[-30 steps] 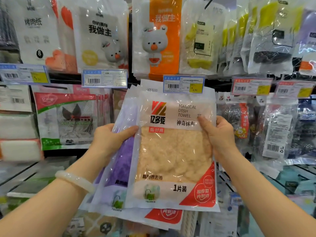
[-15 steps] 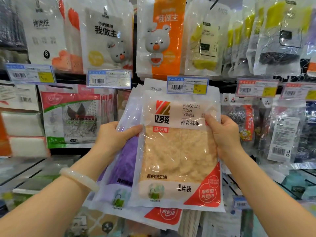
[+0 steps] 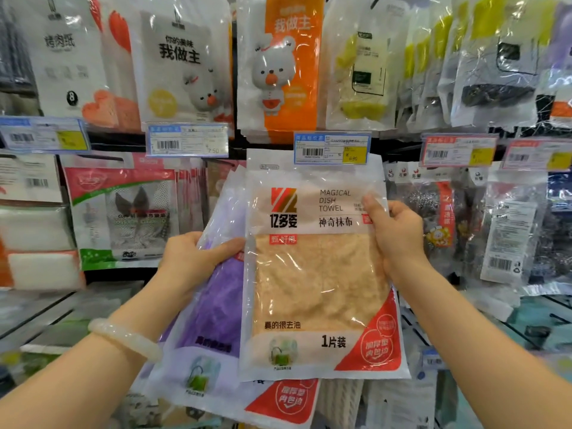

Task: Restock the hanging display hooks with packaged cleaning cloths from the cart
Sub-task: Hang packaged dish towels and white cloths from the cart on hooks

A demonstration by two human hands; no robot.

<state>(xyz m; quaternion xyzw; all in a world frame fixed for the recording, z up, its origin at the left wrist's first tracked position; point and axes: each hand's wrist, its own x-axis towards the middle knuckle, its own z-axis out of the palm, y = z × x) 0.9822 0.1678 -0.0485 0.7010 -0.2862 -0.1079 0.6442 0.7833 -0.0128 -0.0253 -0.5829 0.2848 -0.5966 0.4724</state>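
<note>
1. The right hand (image 3: 399, 239) has its grip closed on the right edge of the beige dish towel pack (image 3: 318, 274), thumb pressed on the clear front beside the words "MAGICAL DISH TOWEL", the other fingers hidden behind the pack.
2. The left hand (image 3: 192, 261) has its grip closed on the purple cloth pack (image 3: 216, 305), thumb lying across its front and reaching the beige pack's left edge; the other fingers are behind and cannot be seen.
3. The beige pack is upright in front, overlapping the purple pack, which tilts out to the left behind it. More packs of the same kind sit behind these two, a red corner showing below.
4. The beige pack's top edge is right behind a blue-framed price tag (image 3: 332, 149); whether the pack sits on a hook cannot be told.
5. A pale bangle (image 3: 123, 337) circles the left wrist.
6. Above the tag hangs an orange bear-print pack (image 3: 284, 66), with a white bear-print pack (image 3: 182, 66) to its left and yellow sponge packs (image 3: 362, 72) to its right.
7. To the left of the hands hangs a mesh cloth pack (image 3: 123, 215) with a red and green border; to the right hang steel scourer packs (image 3: 433, 218).
</note>
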